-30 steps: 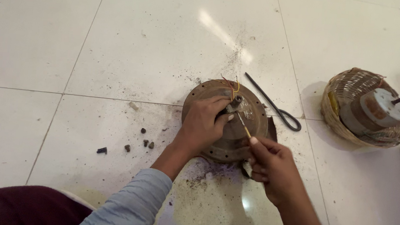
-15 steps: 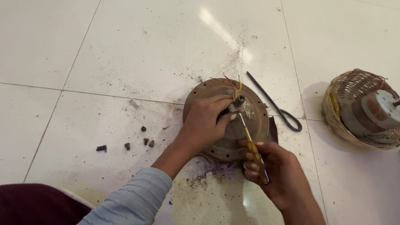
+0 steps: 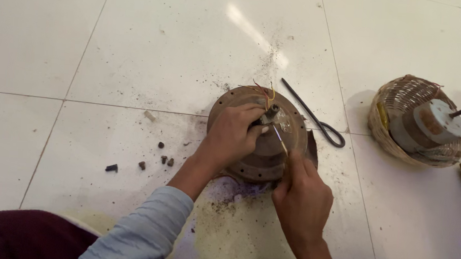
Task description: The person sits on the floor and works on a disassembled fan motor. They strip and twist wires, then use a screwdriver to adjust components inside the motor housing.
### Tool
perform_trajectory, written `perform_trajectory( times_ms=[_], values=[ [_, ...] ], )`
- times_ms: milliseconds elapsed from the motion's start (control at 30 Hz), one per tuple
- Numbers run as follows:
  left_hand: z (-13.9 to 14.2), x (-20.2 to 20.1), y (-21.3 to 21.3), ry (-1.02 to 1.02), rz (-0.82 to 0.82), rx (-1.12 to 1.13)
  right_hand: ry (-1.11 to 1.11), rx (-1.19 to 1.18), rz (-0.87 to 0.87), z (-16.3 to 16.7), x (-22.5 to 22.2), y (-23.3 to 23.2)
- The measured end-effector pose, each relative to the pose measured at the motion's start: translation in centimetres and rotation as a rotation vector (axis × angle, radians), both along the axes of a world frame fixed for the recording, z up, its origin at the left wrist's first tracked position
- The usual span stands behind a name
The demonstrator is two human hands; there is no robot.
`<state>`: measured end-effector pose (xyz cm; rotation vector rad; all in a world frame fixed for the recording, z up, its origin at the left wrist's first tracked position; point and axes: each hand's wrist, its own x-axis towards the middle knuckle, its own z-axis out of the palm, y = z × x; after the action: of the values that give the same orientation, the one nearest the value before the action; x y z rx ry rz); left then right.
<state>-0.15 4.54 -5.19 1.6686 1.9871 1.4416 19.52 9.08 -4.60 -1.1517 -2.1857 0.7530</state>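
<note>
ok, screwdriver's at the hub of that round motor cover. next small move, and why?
Probably seat the screwdriver tip squarely in the centre fitting before turning. The right hand holds it slanted toward the hub, while the left hand grips the middle of the round motor cover beside the loose coloured wires. Whether the tip is already engaged cannot be told.

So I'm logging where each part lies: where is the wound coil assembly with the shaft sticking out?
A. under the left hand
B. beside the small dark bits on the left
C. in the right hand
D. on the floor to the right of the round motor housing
D: the wound coil assembly sits on the white tiled floor to the right of the round motor housing, apart from both hands.
</note>
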Motion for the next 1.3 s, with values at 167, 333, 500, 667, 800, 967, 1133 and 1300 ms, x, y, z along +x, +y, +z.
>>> perform_trajectory(
  times_ms=[167, 333, 500, 667, 800, 967, 1133, 1300],
  values=[
    [-0.2, 0.2, -0.1, -0.003, 0.005, 0.042, -0.020, 0.014, -0.055, 0.8, 0.2, -0.3],
    [0.0, 0.3, 0.0, 0.003, 0.021, 0.066, 0.393, -1.125, -0.102, 2.7, 0.6, 2.0],
    [0.2, 0.4, -0.4, -0.064, 0.007, 0.025, 0.531, -1.415, -0.004, 2.4, 0.9, 2.0],
    [0.4, 0.3, -0.4, -0.025, 0.006, 0.073, 0.629, -1.410, 0.052, 1.5, 1.6, 2.8],
    [0.5, 0.4, -0.5, -0.043, 0.012, 0.045, 0.677, -1.367, 0.053, 0.4, 1.2, 2.9],
    [0.5, 0.2, -0.5, -0.036, 0.005, 0.026, 0.216, -0.259, 0.082, 0.6, 0.5, 0.6],
    [0.2, -0.1, -0.4, -0.010, -0.006, 0.058, 0.084, 0.362, 0.111, 2.2, -0.4, -1.3],
    [-0.2, -0.2, -0.2, 0.031, 0.001, 0.110, 0.046, -0.129, -0.008, 2.3, -1.0, -0.3]
  ],
)
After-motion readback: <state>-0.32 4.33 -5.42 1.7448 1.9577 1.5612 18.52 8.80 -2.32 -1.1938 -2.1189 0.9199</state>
